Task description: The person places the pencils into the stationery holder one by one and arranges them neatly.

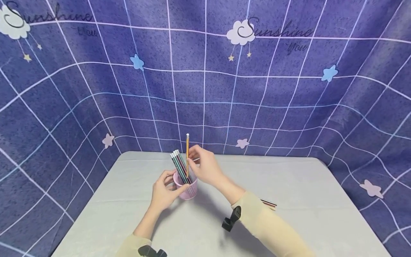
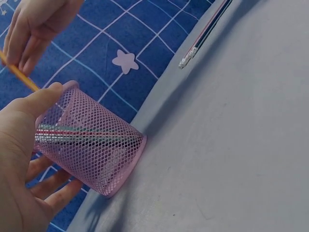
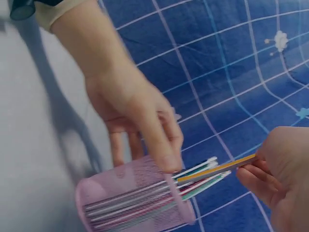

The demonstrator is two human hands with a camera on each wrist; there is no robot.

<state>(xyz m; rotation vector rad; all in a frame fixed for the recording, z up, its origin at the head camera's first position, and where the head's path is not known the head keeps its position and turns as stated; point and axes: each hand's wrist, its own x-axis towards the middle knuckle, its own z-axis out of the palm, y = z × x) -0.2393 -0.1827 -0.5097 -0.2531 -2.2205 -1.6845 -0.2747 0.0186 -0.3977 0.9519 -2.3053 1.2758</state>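
A pink mesh pen cup (image 1: 187,193) stands on the table with several dark green and dark red pencils (image 1: 179,165) leaning to the left inside. My left hand (image 1: 164,192) holds the cup round its rim and side, the thumb (image 2: 46,99) at the rim in the left wrist view. Between thumb and fingers my right hand (image 1: 204,165) pinches a yellow pencil (image 1: 187,146), upright at the cup's mouth. In the right wrist view the yellow pencil's lower end (image 3: 186,179) reaches the rim, beside the other pencils.
A few more pencils (image 1: 269,204) lie on the light grey table (image 1: 308,221) to the right, partly hidden by the right sleeve (image 1: 257,214). Behind the table hangs a blue-purple grid curtain (image 1: 218,114).
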